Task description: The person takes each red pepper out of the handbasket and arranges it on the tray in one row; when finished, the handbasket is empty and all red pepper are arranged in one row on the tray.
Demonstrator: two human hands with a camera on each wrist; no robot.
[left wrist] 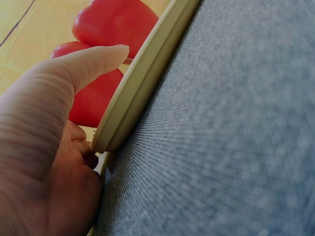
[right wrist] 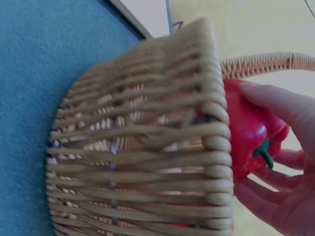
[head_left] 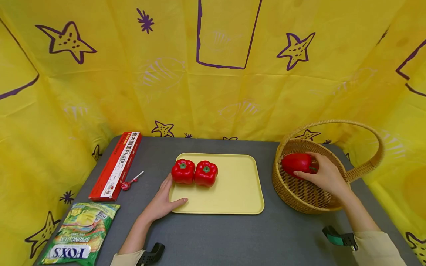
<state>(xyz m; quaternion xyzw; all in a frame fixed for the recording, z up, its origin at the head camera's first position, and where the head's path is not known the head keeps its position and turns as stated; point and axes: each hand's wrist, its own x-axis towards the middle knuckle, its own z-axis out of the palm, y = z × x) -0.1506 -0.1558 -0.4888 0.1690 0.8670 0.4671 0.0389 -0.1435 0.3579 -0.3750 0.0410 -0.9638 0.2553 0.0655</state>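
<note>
Pepper [right wrist: 251,123] is held by the right hand [head_left: 325,174] at the mouth of the basket [head_left: 282,186]. Left hand [head_left: 162,201], thumb spread wide, touches the tray [head_left: 234,186] bearing two peppers [head_left: 206,175].

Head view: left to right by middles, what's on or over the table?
Green Fox's bag, red pasta box, lollipop, left grip, left bell pepper, right bell pepper, held red pepper, right grip. Tray and basket left out: others overlap them.
</note>
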